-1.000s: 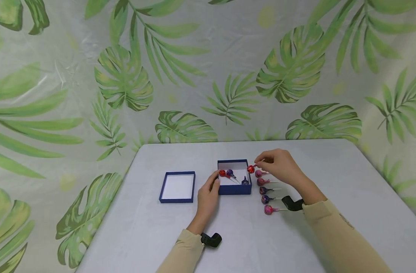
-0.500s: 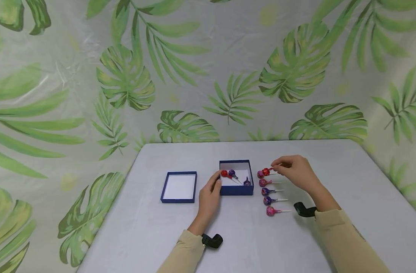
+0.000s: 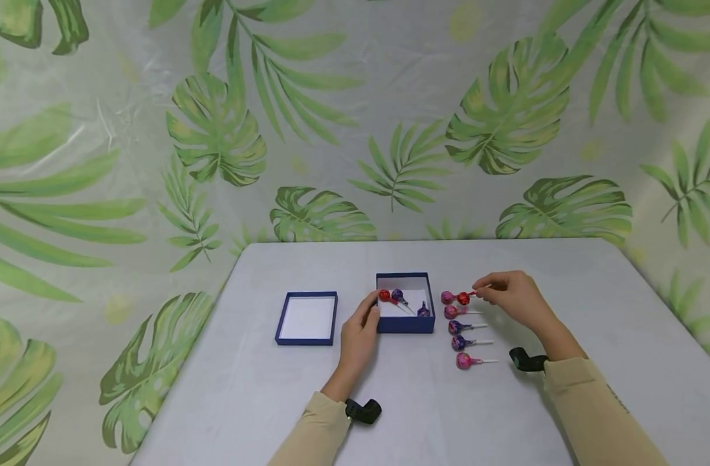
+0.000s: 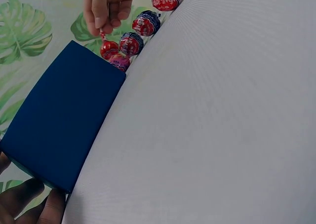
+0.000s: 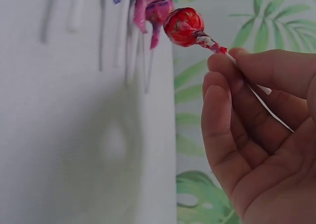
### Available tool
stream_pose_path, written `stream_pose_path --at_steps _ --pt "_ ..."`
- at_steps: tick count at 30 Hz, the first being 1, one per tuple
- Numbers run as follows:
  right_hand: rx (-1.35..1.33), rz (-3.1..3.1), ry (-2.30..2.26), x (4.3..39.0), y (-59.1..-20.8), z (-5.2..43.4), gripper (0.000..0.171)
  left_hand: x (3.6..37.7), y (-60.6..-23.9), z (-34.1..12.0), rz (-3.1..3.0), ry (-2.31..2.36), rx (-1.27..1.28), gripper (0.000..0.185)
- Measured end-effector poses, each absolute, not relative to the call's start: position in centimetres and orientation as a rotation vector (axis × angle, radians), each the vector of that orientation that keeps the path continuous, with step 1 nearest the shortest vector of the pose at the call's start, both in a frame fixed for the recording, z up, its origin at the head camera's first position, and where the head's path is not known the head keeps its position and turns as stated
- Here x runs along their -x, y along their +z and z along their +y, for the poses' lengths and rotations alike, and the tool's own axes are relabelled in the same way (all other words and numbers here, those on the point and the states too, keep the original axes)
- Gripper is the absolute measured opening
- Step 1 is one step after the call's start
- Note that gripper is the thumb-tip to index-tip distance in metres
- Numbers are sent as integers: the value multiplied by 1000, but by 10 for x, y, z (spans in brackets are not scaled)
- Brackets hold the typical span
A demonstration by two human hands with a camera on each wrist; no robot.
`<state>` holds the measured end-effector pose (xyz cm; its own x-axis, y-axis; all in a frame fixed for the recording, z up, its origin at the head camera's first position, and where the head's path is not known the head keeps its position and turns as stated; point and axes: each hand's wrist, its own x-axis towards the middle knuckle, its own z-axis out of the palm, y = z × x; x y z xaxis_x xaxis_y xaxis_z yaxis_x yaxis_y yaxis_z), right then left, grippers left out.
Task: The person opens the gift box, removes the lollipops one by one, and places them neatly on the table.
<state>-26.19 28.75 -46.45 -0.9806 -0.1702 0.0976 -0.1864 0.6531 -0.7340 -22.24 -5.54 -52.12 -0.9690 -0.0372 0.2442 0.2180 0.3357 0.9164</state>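
Between thumb and fingertips my right hand [image 3: 516,299] pinches the stick of a red-wrapped lollipop [image 5: 183,27], its head pointing left. In the head view this lollipop overlaps the stick of a pink lollipop [image 3: 446,297] at the far end of a row. The other lollipops in the row are pink [image 3: 451,312], purple-blue [image 3: 454,327] and pink again at the near end. My left hand [image 3: 357,340] rests its fingers against the left wall of a dark blue box [image 3: 405,325]. A red lollipop [image 3: 384,295] and two purple ones [image 3: 423,309] lie inside the box.
A shallow blue-rimmed lid [image 3: 306,342] with a white inside lies left of the box. Everything stands on a white-covered table [image 3: 424,414]. Behind it hangs a leaf-patterned sheet [image 3: 389,77].
My right hand has carried the red lollipop rightward from the box's right edge to the far end of the row and lowered it slightly. The left hand stays at the box.
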Motion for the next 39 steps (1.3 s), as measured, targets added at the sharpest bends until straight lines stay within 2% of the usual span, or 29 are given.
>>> stream_pose_path --at_steps 16,29,39 --pt "-265 -2878 1308 265 -486 301 20 220 -522 -52 -2385 -1692 155 36" --pt "-235 -2948 1105 270 -499 311 11 221 -523 -53 -2385 -1689 177 37" --pt "-279 -2968 929 273 -491 306 8 223 -522 -56 -2390 -1673 171 37"
